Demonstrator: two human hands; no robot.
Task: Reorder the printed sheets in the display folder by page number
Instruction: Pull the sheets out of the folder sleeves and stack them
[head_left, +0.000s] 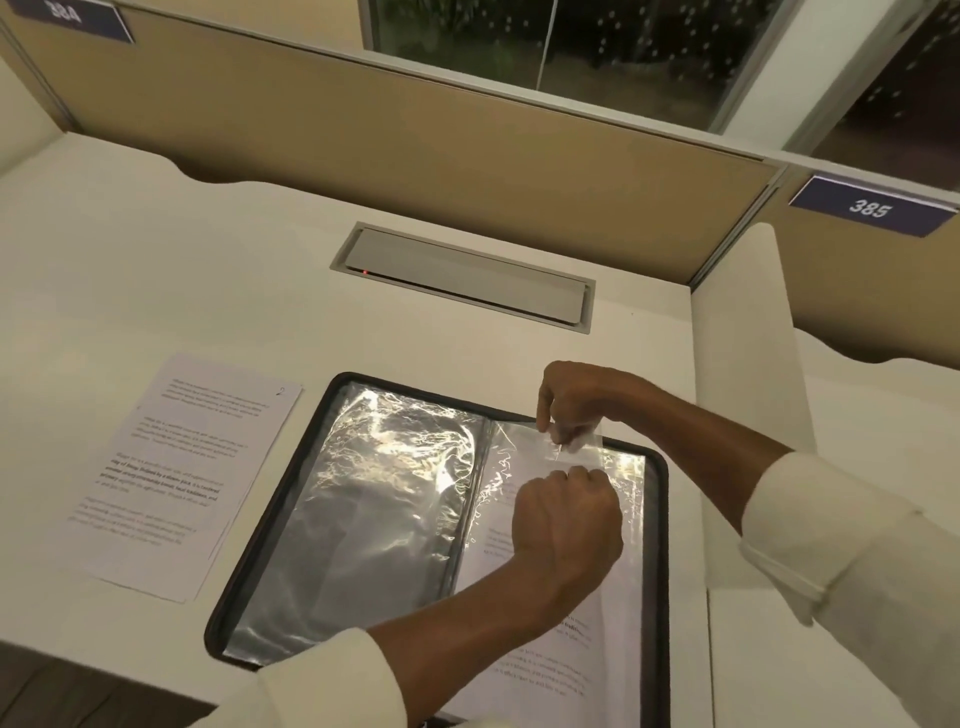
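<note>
A black display folder (270, 525) lies open on a white desk (156, 249), with shiny empty sleeves on its left side. The right hand (576, 400) pinches the top edge of a clear sleeve (524, 457), and the left hand (566, 519) grips the printed sheet (540, 670) in it. A small stack of loose pages (176, 478) sits just left of the folder.

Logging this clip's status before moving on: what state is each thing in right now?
Display folder: open flat on the desk.
Left sleeve: empty, no sheet inside.
Right sleeve: top edge pinched, printed sheet inside.
Loose sheets: stacked on the desk left of the folder, printed side up.
Left hand: closed on the right sleeve.
Right hand: pinching the sleeve's top edge.
</note>
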